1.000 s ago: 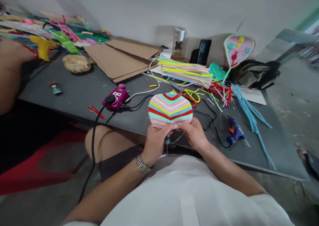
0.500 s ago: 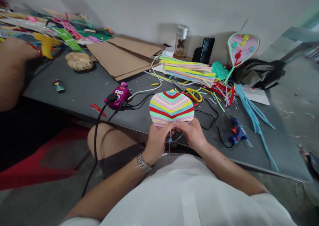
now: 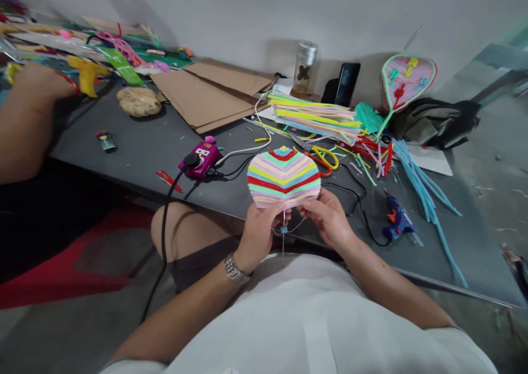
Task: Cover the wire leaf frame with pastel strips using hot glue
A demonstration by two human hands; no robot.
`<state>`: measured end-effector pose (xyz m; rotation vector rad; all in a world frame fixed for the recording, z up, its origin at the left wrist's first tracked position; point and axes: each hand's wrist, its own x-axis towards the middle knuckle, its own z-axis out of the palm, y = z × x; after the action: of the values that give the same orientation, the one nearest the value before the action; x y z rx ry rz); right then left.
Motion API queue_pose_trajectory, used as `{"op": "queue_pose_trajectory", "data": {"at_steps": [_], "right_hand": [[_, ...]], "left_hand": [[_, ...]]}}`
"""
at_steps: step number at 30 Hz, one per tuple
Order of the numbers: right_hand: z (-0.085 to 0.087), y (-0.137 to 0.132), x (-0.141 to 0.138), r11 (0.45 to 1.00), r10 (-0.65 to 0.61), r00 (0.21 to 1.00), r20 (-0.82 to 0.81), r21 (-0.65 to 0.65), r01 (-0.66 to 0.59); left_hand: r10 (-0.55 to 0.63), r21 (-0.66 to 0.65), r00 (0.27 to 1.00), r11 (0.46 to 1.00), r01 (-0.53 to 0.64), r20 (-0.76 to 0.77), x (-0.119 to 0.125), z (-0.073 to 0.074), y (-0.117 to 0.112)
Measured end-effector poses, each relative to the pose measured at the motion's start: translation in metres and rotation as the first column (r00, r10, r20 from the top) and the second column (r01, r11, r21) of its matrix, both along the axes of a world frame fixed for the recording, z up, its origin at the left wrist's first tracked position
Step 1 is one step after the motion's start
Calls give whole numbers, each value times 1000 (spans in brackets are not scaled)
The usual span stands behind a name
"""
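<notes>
Panel (image 3: 284,179), centre of frame | likely light, soft, bendable | your grip: left hand (image 3: 258,230) and right hand (image 3: 330,220) pinching its lower edge | hold by rim

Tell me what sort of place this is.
Probably a handicraft workshop, judging by the coloured pipe cleaners, the blue glue gun and the striped panel.

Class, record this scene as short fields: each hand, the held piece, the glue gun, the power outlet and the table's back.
Left hand: gripping the panel's lower edge
Right hand: gripping that edge, farther right
Held piece: rounded, fuzzy, multicoloured striped panel
Glue gun: blue plastic glue gun, lying right of the hands
Power: purple socket box, black plug inserted
Back: clear bottle with silver lid
</notes>
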<state>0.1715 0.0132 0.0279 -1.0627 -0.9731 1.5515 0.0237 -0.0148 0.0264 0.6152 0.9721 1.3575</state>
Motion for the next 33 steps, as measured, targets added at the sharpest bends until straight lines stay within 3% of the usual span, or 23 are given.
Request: {"op": "queue_pose_trajectory", "data": {"at_steps": [10,20,33], "right_hand": [[0,0,-7,998,-61,998,-25,22,61],[2,1,-3,998,-45,997,-65,31,47],[-1,3,-4,996,-80,992,-94,41,84]], "left_hand": [[51,49,986,998,-43,-160,-2,-8,-1],[53,38,996,998,-51,-70,-1,-8,0],[72,22,980,997,-69,-187,2,-9,-2]]}}
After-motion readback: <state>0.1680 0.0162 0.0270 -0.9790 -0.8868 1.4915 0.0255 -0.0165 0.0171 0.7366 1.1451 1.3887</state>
